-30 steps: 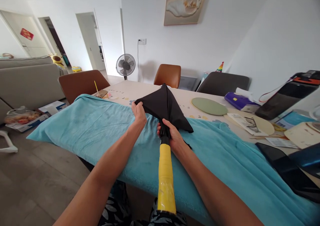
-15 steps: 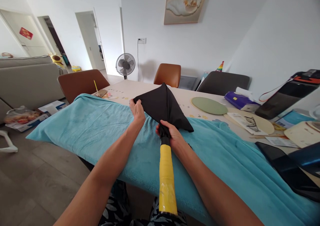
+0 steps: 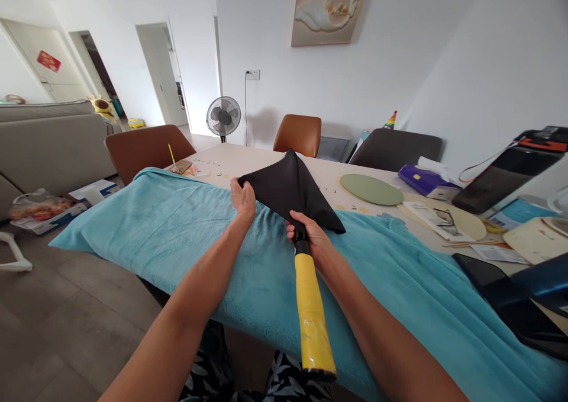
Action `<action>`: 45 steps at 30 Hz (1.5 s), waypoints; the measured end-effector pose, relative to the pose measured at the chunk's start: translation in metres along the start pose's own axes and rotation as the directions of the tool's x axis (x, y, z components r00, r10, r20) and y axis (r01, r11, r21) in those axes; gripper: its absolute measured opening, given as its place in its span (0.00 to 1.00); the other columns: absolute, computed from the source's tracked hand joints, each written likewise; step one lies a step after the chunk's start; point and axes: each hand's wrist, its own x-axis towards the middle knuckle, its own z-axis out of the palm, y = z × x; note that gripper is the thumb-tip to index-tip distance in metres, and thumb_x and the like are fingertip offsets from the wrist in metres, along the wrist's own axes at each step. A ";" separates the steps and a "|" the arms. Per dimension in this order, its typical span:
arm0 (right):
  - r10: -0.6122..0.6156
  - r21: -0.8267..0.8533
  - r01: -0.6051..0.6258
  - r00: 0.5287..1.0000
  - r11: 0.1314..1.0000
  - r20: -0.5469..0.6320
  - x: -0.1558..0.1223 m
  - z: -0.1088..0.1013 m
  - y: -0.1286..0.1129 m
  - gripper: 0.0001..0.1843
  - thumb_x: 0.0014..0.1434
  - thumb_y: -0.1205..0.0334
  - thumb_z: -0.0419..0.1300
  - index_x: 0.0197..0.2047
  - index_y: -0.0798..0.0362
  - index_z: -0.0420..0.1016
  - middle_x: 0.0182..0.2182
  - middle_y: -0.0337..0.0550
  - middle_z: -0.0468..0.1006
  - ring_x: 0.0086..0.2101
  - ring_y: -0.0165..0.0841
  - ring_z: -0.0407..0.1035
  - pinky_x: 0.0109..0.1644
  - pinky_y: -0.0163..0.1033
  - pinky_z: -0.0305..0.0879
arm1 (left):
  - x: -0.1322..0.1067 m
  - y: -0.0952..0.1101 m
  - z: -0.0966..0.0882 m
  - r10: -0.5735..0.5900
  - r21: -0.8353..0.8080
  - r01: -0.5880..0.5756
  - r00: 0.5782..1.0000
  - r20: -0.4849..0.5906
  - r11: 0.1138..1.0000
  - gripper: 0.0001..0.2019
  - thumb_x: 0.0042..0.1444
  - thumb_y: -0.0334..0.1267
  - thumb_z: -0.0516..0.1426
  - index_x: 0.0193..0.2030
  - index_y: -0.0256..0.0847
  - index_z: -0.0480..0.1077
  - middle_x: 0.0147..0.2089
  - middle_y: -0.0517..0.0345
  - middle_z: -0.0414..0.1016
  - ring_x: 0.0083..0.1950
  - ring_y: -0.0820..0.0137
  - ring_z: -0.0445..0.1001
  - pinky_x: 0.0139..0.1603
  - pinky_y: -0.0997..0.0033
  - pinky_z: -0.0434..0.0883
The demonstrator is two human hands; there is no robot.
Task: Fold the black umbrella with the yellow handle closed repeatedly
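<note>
A black umbrella [image 3: 288, 183] with a yellow-wrapped handle [image 3: 313, 307] lies over the light blue blanket [image 3: 186, 230], its handle pointing toward me. Its canopy is partly spread into a loose, pointed shape. My left hand [image 3: 243, 198] pinches the canopy's left corner between thumb and fingers. Just above the handle, my right hand [image 3: 308, 233] is wrapped around the shaft and the gathered cloth. The handle's black end hangs past the table edge, above my legs.
On the right stand a purple tissue box [image 3: 428, 180], a dark bottle [image 3: 506, 171] and glasses [image 3: 445, 217]. A green oval mat [image 3: 371, 189] lies beyond the blanket. Chairs [image 3: 298, 135] surround the table, and a fan [image 3: 223, 118] stands behind it.
The umbrella's handle has swung to the right, and my right hand has shifted slightly right with it. My left hand stays at the canopy's corner.
</note>
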 end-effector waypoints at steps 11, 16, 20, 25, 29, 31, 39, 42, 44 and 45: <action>0.000 -0.036 -0.001 0.999 0.999 -0.037 -0.003 -0.002 -0.007 0.08 0.53 0.69 0.57 0.27 0.55 0.60 0.16 0.36 0.65 0.15 0.23 0.61 0.17 0.26 0.65 | -0.002 -0.002 -0.015 0.341 0.376 -0.484 0.857 0.387 0.790 0.14 0.49 0.28 0.50 0.37 0.46 0.74 0.32 0.50 0.72 0.41 0.61 0.69 0.45 0.61 0.62; 0.000 -0.045 -0.004 0.997 0.999 -0.075 -0.005 0.000 -0.007 0.07 0.52 0.70 0.57 0.28 0.56 0.60 0.17 0.37 0.66 0.16 0.24 0.62 0.17 0.27 0.66 | -0.005 -0.011 -0.008 0.094 0.570 -0.509 0.793 0.602 0.645 0.09 0.46 0.28 0.52 0.28 0.40 0.73 0.29 0.46 0.73 0.38 0.59 0.72 0.42 0.61 0.64; -0.012 -0.048 0.008 0.996 0.999 -0.090 -0.009 0.004 -0.007 0.06 0.52 0.70 0.58 0.29 0.56 0.61 0.20 0.40 0.68 0.19 0.25 0.65 0.18 0.27 0.68 | -0.015 -0.007 -0.003 0.028 0.595 -0.575 0.732 0.681 0.562 0.07 0.47 0.27 0.53 0.27 0.38 0.72 0.30 0.43 0.73 0.38 0.59 0.72 0.41 0.62 0.64; 0.024 0.032 -0.022 0.997 0.999 -0.077 -0.014 0.008 -0.014 0.09 0.52 0.70 0.57 0.28 0.54 0.58 0.15 0.33 0.62 0.16 0.22 0.61 0.17 0.25 0.65 | -0.033 0.002 -0.002 0.052 0.541 -0.624 0.681 0.731 0.564 0.07 0.48 0.25 0.52 0.25 0.36 0.70 0.30 0.43 0.72 0.39 0.58 0.71 0.42 0.61 0.64; 0.077 0.027 -0.075 0.994 0.997 -0.075 -0.015 0.008 -0.016 0.11 0.52 0.70 0.57 0.27 0.53 0.55 0.14 0.32 0.60 0.14 0.22 0.58 0.15 0.25 0.63 | -0.035 0.010 -0.009 0.150 0.526 -0.641 0.702 0.696 0.559 0.09 0.49 0.25 0.51 0.31 0.37 0.71 0.39 0.42 0.71 0.46 0.56 0.68 0.47 0.56 0.62; 0.084 -0.001 -0.084 0.994 0.996 -0.063 -0.014 0.008 -0.016 0.11 0.52 0.69 0.56 0.26 0.53 0.55 0.14 0.33 0.61 0.14 0.22 0.58 0.14 0.25 0.62 | -0.033 0.016 -0.009 0.288 0.469 -0.641 0.728 0.623 0.607 0.10 0.50 0.25 0.50 0.35 0.38 0.71 0.42 0.42 0.69 0.49 0.55 0.65 0.51 0.54 0.59; 0.045 -0.015 -0.046 0.999 0.999 -0.026 -0.010 0.006 -0.015 0.08 0.53 0.70 0.54 0.26 0.54 0.57 0.13 0.33 0.61 0.13 0.23 0.57 0.14 0.26 0.61 | -0.041 0.023 0.050 0.335 -0.016 -0.435 0.671 0.662 0.900 0.13 0.49 0.23 0.48 0.35 0.38 0.69 0.39 0.49 0.70 0.47 0.65 0.67 0.52 0.67 0.62; 0.073 0.004 -0.073 0.997 0.997 0.001 -0.012 0.006 -0.018 0.07 0.53 0.69 0.53 0.26 0.54 0.57 0.13 0.33 0.61 0.13 0.22 0.57 0.14 0.26 0.61 | -0.042 0.018 0.065 0.197 -0.092 -0.182 0.718 0.667 0.979 0.11 0.45 0.21 0.50 0.28 0.38 0.68 0.33 0.52 0.71 0.44 0.66 0.68 0.51 0.67 0.63; 0.080 0.046 -0.082 0.996 0.996 0.031 -0.014 0.007 -0.019 0.07 0.54 0.69 0.52 0.26 0.54 0.57 0.14 0.34 0.60 0.14 0.22 0.57 0.15 0.25 0.61 | -0.044 0.015 0.068 0.097 -0.180 0.028 0.756 0.647 0.983 0.10 0.43 0.20 0.51 0.23 0.38 0.66 0.26 0.54 0.70 0.38 0.66 0.70 0.47 0.64 0.65; 0.084 0.069 -0.087 0.995 0.994 0.045 -0.015 0.009 -0.019 0.06 0.54 0.69 0.51 0.26 0.55 0.57 0.15 0.34 0.60 0.14 0.21 0.57 0.15 0.25 0.61 | -0.045 0.013 0.068 0.048 -0.221 0.124 0.766 0.641 0.967 0.09 0.42 0.19 0.52 0.21 0.37 0.65 0.22 0.56 0.68 0.34 0.66 0.70 0.45 0.63 0.67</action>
